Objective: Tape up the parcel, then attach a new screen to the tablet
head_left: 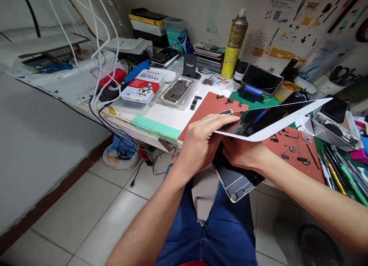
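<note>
A white-bordered tablet screen is raised and tilted in front of me. My left hand grips its left end, with the fingers over the dark glass and the thumb out of sight below. Beneath the screen, my right hand is curled, its fingertips hidden. Whatever it pinches there I cannot make out. Under that hand the opened tablet housing slants past the bench edge above my lap, with dark battery panels showing inside. A red-brown mat with several small phone parts lies behind the hands.
Left on the bench are an opened phone in a clear case and a battery box. White cables hang further left. Behind stand a yellow spray can and a propped phone. Tweezers and tools lie at right.
</note>
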### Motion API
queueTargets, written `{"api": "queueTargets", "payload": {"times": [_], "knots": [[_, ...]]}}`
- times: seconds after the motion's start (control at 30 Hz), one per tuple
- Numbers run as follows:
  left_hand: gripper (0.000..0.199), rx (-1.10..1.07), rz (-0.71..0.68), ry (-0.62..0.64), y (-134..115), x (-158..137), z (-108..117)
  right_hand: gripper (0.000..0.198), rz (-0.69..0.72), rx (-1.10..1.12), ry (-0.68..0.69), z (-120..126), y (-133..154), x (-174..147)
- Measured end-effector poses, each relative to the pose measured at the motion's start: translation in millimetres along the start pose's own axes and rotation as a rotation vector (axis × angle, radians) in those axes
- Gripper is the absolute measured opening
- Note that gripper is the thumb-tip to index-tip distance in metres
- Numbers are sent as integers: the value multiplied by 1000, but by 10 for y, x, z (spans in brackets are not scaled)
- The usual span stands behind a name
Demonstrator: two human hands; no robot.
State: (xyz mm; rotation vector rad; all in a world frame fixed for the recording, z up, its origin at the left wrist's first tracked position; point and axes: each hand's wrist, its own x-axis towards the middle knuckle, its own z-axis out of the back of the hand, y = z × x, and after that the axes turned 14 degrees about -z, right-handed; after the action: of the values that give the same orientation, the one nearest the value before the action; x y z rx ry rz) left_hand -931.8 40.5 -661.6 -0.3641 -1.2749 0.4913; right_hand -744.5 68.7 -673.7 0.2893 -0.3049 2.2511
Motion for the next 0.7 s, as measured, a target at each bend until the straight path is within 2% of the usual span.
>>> {"api": "queueTargets", "payload": {"times": [0.13,0.37,0.57,0.7], "knots": [[36,-7,5,-3,-5,5,2,37,-12,-29,48,21,58,66],[33,-6,10,-26,-35,29,8,33,-109,-42,-10,-128,206,96],[31,-19,5,-26,-26,30,3,39,-87,60,-42,-53,14,37],[30,-44,14,-48,-19,21,-6,32,-100,119,-60,-25,-86,31]]}}
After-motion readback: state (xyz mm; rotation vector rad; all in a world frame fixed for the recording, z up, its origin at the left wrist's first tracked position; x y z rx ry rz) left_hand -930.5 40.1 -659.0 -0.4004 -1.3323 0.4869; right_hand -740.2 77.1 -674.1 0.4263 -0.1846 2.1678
